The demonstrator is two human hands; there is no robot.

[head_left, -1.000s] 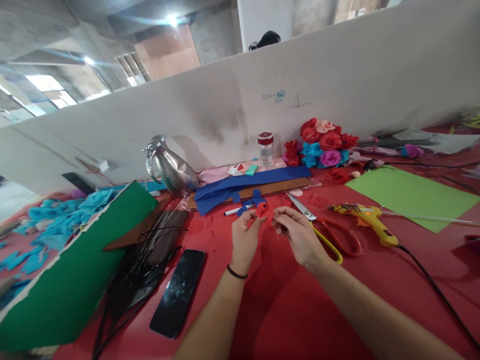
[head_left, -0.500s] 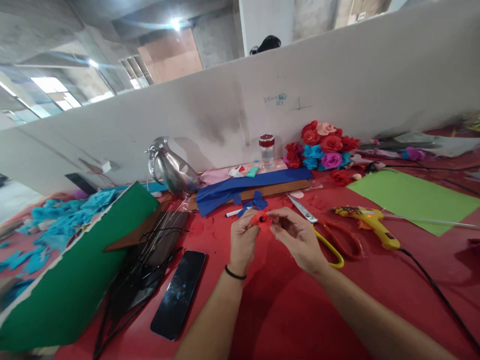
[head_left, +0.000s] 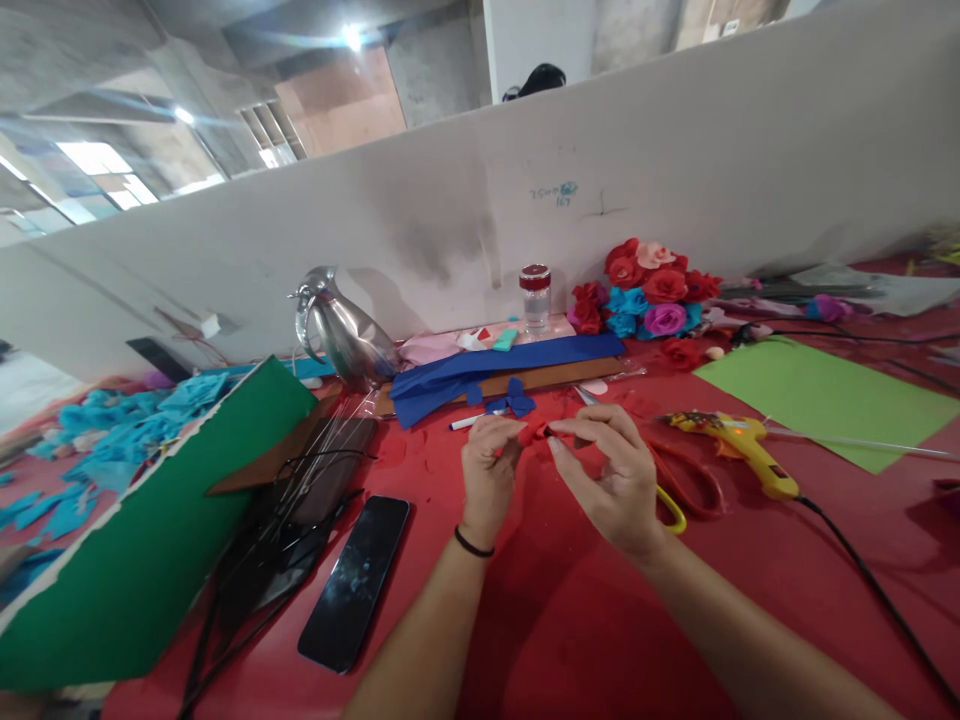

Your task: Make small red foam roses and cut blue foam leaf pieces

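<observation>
Above the red table, my left hand, with a black band at its wrist, pinches a small curled red paper flower between thumb and fingers. At the flower's right side, the thumb and forefinger of my right hand close on its edge, where a small dark spot shows. Part of the flower is hidden by the fingers. Beside my right hand lie scissors with red and yellow handles, partly covered by it. A white marker and blue paper scraps lie just beyond my hands.
A yellow hot glue gun, its cord trailing, and a green sheet lie right. Paper flowers, a red-lidded jar and a steel jug stand by the partition. Left are a phone and green board.
My right hand has shifted slightly right and turned, its fingertips drawn to the flower's right edge. The flower has tilted, so its hollow centre no longer faces me. My left hand keeps its hold.
</observation>
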